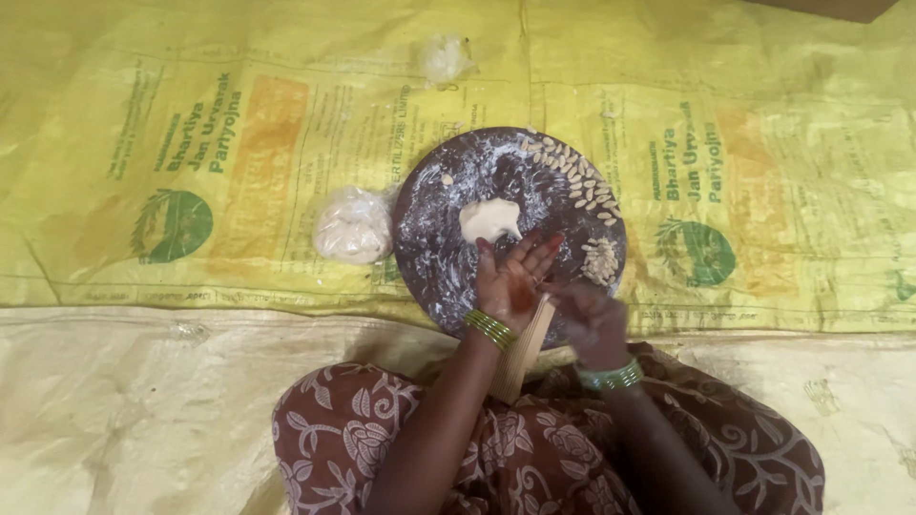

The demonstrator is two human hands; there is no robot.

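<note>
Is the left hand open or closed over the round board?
Open. The left hand is palm up with its fingers spread flat above the floury round board.

The light is soft and even, quite bright on the yellow sack sheet (239, 143). Weak shadows lie under the arms toward 6 o'clock. Hands look slightly blurred; edges are a little soft.

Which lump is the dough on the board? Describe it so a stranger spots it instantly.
Find the round dark flour-dusted board on the yellow printed sack sheet. Near its centre, just above the person's open left hand, lies a smooth cream dough lump. Unlike the plastic-wrapped dough ball left of the board, it is bare.
</note>
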